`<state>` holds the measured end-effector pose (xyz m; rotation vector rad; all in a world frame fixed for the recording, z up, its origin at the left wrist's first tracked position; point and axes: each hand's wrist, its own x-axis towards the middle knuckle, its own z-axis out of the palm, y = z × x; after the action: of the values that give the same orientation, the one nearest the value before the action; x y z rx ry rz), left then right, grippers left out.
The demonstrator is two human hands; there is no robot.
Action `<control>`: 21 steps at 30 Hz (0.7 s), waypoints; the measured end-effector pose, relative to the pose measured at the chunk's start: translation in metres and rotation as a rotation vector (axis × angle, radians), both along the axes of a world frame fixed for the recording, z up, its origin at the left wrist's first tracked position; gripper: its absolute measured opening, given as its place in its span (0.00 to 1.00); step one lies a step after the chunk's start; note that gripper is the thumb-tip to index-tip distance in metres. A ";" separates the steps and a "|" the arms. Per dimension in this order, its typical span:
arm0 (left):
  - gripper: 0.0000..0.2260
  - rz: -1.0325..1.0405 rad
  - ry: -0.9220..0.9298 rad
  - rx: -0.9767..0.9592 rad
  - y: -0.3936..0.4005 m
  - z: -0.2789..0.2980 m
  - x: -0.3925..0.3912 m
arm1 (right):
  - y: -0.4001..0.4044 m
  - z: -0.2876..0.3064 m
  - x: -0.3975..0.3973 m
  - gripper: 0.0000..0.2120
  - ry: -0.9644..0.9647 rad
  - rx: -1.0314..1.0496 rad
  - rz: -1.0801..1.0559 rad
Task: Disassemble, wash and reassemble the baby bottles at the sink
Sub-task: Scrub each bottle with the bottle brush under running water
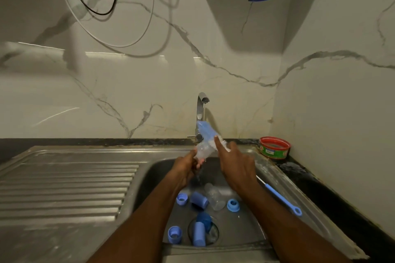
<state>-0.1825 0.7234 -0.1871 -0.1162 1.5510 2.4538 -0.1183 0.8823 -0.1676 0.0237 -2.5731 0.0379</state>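
A clear baby bottle (203, 150) is tilted under the tap (201, 109), from which a thin stream of water runs. Its upper end carries a blue part (204, 129), blurred. My left hand (186, 168) grips the bottle's lower end. My right hand (236, 164) holds the upper end, index finger straight along it. In the sink basin (239, 226) lie another clear bottle (213, 196), blue rings (182, 198) (233, 205) (174, 234) and blue caps (199, 199) (198, 234).
A bottle brush with a blue handle (280, 196) lies on the sink's right rim. A red-rimmed green tub (274, 148) stands in the back right corner. The ribbed steel drainboard (64, 186) spreads to the left. Cables hang on the marble wall above.
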 end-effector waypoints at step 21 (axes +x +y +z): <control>0.16 -0.204 0.029 -0.157 0.009 -0.003 0.010 | 0.024 0.001 -0.002 0.31 0.052 -0.311 0.087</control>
<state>-0.1724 0.7321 -0.1902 0.0491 1.6771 2.1866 -0.1208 0.9062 -0.1667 0.0201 -2.4854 0.4623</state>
